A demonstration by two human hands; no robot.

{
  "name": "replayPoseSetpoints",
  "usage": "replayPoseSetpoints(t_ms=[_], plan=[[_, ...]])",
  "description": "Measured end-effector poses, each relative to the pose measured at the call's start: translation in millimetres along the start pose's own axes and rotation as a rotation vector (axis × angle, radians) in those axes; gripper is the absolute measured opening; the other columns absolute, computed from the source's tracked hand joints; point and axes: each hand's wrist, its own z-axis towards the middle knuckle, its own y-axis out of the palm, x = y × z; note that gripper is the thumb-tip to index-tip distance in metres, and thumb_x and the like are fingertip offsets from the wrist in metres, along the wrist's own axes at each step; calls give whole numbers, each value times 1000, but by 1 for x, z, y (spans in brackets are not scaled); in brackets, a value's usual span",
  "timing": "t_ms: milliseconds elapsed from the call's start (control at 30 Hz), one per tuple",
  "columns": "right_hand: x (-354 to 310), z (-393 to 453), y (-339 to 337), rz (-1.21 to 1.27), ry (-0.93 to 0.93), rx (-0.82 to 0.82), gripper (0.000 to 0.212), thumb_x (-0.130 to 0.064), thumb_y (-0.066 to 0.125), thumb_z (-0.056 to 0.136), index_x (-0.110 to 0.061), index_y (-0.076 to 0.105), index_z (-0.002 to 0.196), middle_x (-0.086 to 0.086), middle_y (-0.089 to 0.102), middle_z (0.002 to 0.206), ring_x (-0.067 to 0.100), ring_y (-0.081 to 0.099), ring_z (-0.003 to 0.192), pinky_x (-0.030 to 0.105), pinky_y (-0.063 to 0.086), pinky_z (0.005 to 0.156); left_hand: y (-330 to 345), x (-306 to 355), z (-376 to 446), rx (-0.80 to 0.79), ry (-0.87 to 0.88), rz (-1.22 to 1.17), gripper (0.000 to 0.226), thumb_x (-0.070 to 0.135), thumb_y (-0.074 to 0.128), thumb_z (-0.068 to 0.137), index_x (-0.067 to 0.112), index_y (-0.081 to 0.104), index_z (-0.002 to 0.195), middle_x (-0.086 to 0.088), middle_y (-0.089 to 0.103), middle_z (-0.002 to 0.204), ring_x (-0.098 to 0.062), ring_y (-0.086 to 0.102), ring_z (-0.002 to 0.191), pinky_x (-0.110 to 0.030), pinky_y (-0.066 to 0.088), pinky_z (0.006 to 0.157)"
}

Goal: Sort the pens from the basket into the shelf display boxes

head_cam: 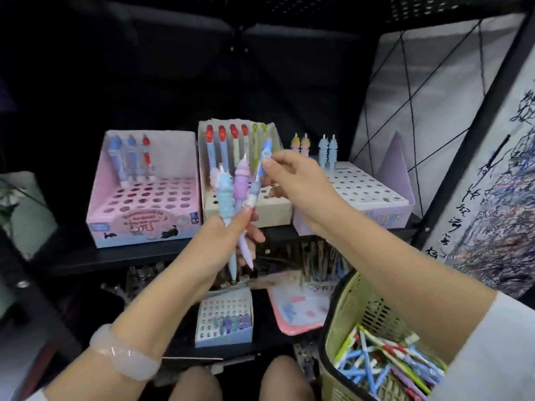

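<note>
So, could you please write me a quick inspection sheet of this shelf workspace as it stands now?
Surface: black shelf carrying three display boxes in a row.
Job's things: pink box holds three pens at its back left; cream box holds a back row of red-topped and green-topped pens; lilac box holds four pens at its back left; green basket, lower right, holds many loose pens.
Clutter: small box and pink pad on the level below.
Hands: left hand grips a bunch of pens; right hand pinches the top of the blue pen in that bunch.
Cables: nothing seen.
Surroundings: scribbled test sheet at right.
</note>
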Motion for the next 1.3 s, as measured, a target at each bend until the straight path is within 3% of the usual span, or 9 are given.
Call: replayPoseSetpoints(t_ms=[233,400,567,667,833,1033,1133,1200,1300], plan=[[-36,73,65,-122,-204,141,8,-18,55,93,-17,54,85,-5,65,69,-4,60,57,13,50,58,-100,19,-6,368,66,84,29,28,40,99,10,57,84,-2,58,42,-8,49,34,-17,37,35],[-27,112,125,-290,-202,98,11,-15,57,92,-7,54,98,11,69,81,23,68,80,40,54,79,-151,25,-11,522,93,56,27,28,39,100,13,53,82,1,58,43,-7,49,37,-22,39,41],[-11,132,165,-426,-223,59,16,-17,53,93,-4,55,102,11,67,83,22,64,78,38,51,68,-167,15,-16,556,60,78,28,29,38,100,7,52,90,-3,58,44,-10,53,40,-23,40,44],[-2,137,177,-546,-236,44,20,-19,52,94,-4,55,106,10,64,83,18,55,70,26,36,52,-170,13,-15,557,60,21,22,26,39,100,12,52,88,-1,59,45,-10,50,37,-17,37,35],[9,138,194,-687,-211,-67,20,-17,49,94,-2,54,106,17,65,98,32,61,91,32,43,69,-173,12,-14,540,60,8,21,25,40,99,7,51,95,-1,60,46,-10,49,36,-18,37,35],[13,134,204,-835,-117,-129,24,-18,46,96,-2,57,109,16,64,104,31,60,96,29,39,71,-173,10,-16,543,72,-8,19,26,41,99,13,52,90,-1,60,46,-8,51,37,-18,37,35],[4,126,198,-695,-109,-59,22,-22,51,93,-5,62,101,12,67,90,26,63,85,31,48,73,-172,11,-18,536,63,-7,19,26,41,99,13,52,90,0,62,48,-9,52,38,-19,38,35],[-8,115,193,-394,-96,-73,22,-26,52,94,-8,64,96,5,67,80,17,64,73,28,52,69,-169,12,-17,523,66,-5,19,26,41,99,13,52,92,1,63,50,-9,52,38,-20,39,37],[-24,94,182,-40,-1,-382,23,-33,52,94,-16,65,86,-4,66,78,4,61,67,16,52,62,-160,16,-13,497,74,-6,17,28,40,99,17,53,96,2,63,50,-9,53,39,-20,40,38]])
